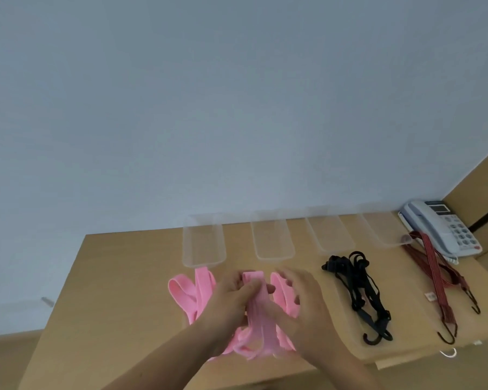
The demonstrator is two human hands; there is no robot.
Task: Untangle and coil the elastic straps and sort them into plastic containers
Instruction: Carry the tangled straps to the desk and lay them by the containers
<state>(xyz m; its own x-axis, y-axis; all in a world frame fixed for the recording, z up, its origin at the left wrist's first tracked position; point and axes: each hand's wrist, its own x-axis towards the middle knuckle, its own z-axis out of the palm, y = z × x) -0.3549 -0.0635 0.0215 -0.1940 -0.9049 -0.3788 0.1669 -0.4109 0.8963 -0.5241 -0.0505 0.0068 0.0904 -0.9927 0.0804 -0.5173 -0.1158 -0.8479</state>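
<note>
wall (pixel 209 94): plain pale grey | desk (pixel 119 277): tan wood | telephone (pixel 445 229): white

Left hand (pixel 231 299): bare; fingers slim; outlines softened by motion blur; nails too blurred to make out
Right hand (pixel 307 302): bare; broad back with faint knuckle ridges; fingertips smeared by blur
Left forearm (pixel 164 358): bare skin from the wrist to the bottom edge of the view; smooth surface
Right forearm (pixel 346 364): bare skin from wrist to lower edge; smooth; widening toward the elbow side
</note>
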